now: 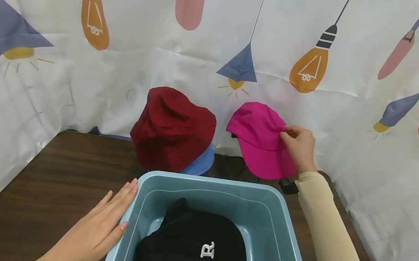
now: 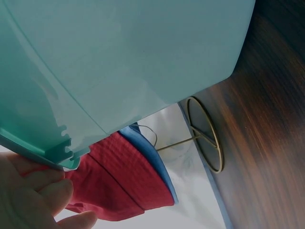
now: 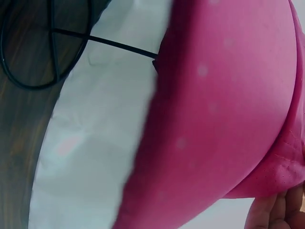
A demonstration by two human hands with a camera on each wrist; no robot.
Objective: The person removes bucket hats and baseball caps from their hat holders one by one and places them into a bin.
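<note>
We pinched the pink cap (image 1: 261, 132), right hand (image 1: 300, 147) | left hand (image 1: 98, 226) lay straight-fingered against the blue bin (image 1: 214, 199), probably steadying it

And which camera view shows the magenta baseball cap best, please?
The head view: the magenta baseball cap shows almost whole, crown and brim, the right hand pinching its side. The right wrist view shows mainly its brim, close and cropped; the left wrist view shows none of it.

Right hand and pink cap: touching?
Touching. The head view shows it: the right hand pinches the pink cap at the side of its crown.
</note>
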